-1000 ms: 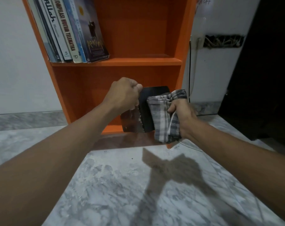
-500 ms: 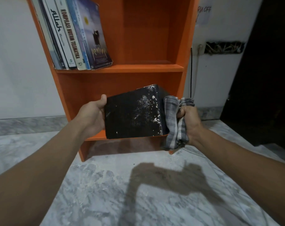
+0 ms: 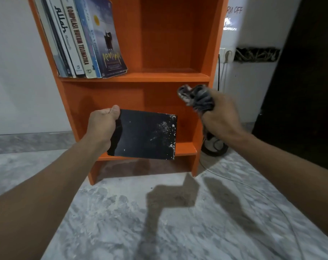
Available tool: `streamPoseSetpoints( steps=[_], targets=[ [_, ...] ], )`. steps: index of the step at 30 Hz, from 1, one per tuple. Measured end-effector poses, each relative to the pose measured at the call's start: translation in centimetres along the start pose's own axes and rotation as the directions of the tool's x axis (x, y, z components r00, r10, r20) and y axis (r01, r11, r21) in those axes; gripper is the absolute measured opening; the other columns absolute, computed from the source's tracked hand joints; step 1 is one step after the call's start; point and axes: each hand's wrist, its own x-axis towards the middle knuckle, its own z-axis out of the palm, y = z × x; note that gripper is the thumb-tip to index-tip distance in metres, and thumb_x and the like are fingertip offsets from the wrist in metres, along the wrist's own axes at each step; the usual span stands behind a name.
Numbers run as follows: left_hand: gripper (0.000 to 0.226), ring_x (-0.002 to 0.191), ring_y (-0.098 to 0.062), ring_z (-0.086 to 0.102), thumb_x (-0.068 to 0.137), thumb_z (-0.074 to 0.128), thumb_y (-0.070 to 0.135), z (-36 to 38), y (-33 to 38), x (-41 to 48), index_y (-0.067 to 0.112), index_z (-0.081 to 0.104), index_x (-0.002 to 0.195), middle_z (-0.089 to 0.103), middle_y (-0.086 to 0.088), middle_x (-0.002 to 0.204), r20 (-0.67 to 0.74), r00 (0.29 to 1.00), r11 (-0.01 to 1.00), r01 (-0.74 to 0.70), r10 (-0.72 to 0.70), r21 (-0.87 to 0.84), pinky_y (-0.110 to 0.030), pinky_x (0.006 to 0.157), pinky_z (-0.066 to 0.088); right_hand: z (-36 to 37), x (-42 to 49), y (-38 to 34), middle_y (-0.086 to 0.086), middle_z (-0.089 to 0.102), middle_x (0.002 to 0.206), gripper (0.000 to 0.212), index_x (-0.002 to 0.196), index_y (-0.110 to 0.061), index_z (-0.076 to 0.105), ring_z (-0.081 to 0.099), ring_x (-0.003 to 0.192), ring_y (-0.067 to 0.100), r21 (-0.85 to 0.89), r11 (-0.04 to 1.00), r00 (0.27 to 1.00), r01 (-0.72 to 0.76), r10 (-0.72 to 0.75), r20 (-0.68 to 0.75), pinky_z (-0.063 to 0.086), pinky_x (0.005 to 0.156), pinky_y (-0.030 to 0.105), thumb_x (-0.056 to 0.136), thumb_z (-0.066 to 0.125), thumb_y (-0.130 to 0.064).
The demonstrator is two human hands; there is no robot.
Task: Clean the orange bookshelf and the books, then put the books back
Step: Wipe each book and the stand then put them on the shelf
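My left hand (image 3: 103,124) grips a black book (image 3: 146,136) by its left edge, cover toward me, in front of the bottom compartment of the orange bookshelf (image 3: 214,53). White specks mark the cover's right side. Off to the right my right hand (image 3: 221,117) clutches a bunched checked cloth (image 3: 197,98), lifted clear of the book and blurred. Several books (image 3: 84,38) lean to the left on the upper shelf.
The shelf stands on a grey marble floor (image 3: 159,222) against a white wall. A wall socket (image 3: 228,53) with a cable (image 3: 218,76) running down sits right of the shelf, and coiled cable (image 3: 214,147) lies by its foot. A dark opening (image 3: 305,91) fills the right.
The black book has been turned cover-forward and held out by my left hand. My right hand pulled the cloth off the book's right edge and raised it up to the right.
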Motion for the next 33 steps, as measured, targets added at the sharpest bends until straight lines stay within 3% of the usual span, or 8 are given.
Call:
streamPoseSetpoints(
  steps=[4, 8, 12, 17, 21, 25, 30, 33],
  targets=[
    [0.033, 0.073, -0.013, 0.068, 0.099, 0.055, 0.029, 1.2, 0.4, -0.1, 0.017, 0.067, 0.070, 0.072, 0.008, 0.066, -0.019, 0.998, 0.996, -0.061, 0.060, -0.060, -0.033, 0.082, 0.055, 3.2, -2.5, -0.4, 0.014, 0.035, 0.154, 0.083, 0.144, -0.018, 0.045, 0.037, 0.140, 0.029, -0.135, 0.974, 0.969, 0.184, -0.156, 0.194, 0.038, 0.112, 0.047, 0.071, 0.053, 0.020],
    [0.032, 0.074, -0.006, 0.061, 0.100, 0.055, 0.026, 0.8, 0.3, -0.7, 0.024, 0.061, 0.069, 0.067, 0.009, 0.068, -0.107, 0.994, 0.996, -0.044, 0.035, -0.078, -0.028, 0.083, 0.047, 6.2, -7.5, 1.9, 0.010, 0.026, 0.159, 0.080, 0.145, -0.020, 0.043, 0.025, 0.146, 0.029, -0.188, 0.923, 0.890, 0.335, -0.244, 0.386, 0.031, 0.115, 0.046, 0.075, 0.055, 0.017],
    [0.030, 0.077, -0.003, 0.059, 0.101, 0.052, 0.028, -0.4, 0.5, -0.6, 0.024, 0.062, 0.073, 0.064, 0.011, 0.078, -0.156, 0.985, 0.995, -0.085, 0.076, -0.052, -0.022, 0.077, 0.046, 6.7, -10.9, 3.4, 0.004, 0.060, 0.120, 0.044, 0.118, -0.022, 0.060, 0.061, 0.107, 0.028, -0.025, 0.889, 0.672, 0.457, -0.327, 0.664, 0.054, 0.085, 0.046, 0.081, 0.064, 0.002],
    [0.033, 0.074, -0.017, 0.053, 0.096, 0.054, 0.039, -0.5, -0.6, 0.2, 0.012, 0.062, 0.080, 0.057, -0.002, 0.079, -0.105, 0.985, 0.990, -0.130, 0.136, 0.058, -0.032, 0.074, 0.045, 4.0, -7.5, 1.5, 0.002, 0.071, 0.107, 0.050, 0.115, -0.018, 0.064, 0.068, 0.094, 0.021, -0.003, 0.907, 0.855, 0.421, -0.395, 0.336, 0.059, 0.074, 0.042, 0.068, 0.082, -0.012],
    [0.047, 0.070, -0.019, 0.049, 0.097, 0.054, 0.038, 0.5, -0.9, -0.2, -0.007, 0.060, 0.082, 0.055, -0.005, 0.075, -0.073, 0.985, 0.985, -0.148, 0.155, 0.085, -0.036, 0.069, 0.042, 3.1, -2.7, -0.8, 0.013, 0.067, 0.119, 0.063, 0.124, -0.011, 0.061, 0.062, 0.114, 0.029, -0.144, 0.921, 0.930, 0.362, -0.368, -0.013, 0.055, 0.090, 0.048, 0.066, 0.075, 0.006],
    [0.043, 0.071, -0.021, 0.051, 0.098, 0.054, 0.034, 2.0, -0.1, -0.6, -0.006, 0.063, 0.083, 0.057, -0.008, 0.079, -0.049, 0.986, 0.987, -0.158, 0.159, 0.008, -0.037, 0.070, 0.045, 5.9, -4.2, -0.2, 0.016, 0.051, 0.137, 0.054, 0.131, -0.014, 0.056, 0.046, 0.128, 0.032, -0.233, 0.912, 0.930, 0.338, -0.286, 0.232, 0.045, 0.102, 0.051, 0.080, 0.062, 0.005],
    [0.039, 0.075, -0.023, 0.060, 0.096, 0.056, 0.035, 1.7, 0.4, -0.7, 0.000, 0.067, 0.086, 0.066, -0.014, 0.083, -0.062, 0.989, 0.989, -0.139, 0.136, -0.056, -0.041, 0.079, 0.056, 8.3, -12.2, 0.1, 0.009, 0.057, 0.128, 0.037, 0.124, -0.022, 0.060, 0.059, 0.109, 0.031, -0.049, 0.779, 0.594, 0.625, -0.433, 0.678, 0.049, 0.083, 0.032, 0.088, 0.056, -0.017],
    [0.036, 0.072, -0.023, 0.058, 0.095, 0.057, 0.034, 1.6, 0.0, -0.5, 0.003, 0.067, 0.082, 0.063, -0.012, 0.077, -0.065, 0.988, 0.987, -0.143, 0.139, -0.069, -0.036, 0.074, 0.051, 6.8, -11.1, -0.8, 0.010, 0.069, 0.110, 0.056, 0.116, -0.013, 0.068, 0.068, 0.095, 0.030, 0.040, 0.821, 0.692, 0.570, -0.506, 0.515, 0.059, 0.071, 0.035, 0.062, 0.080, -0.003]
  ],
)
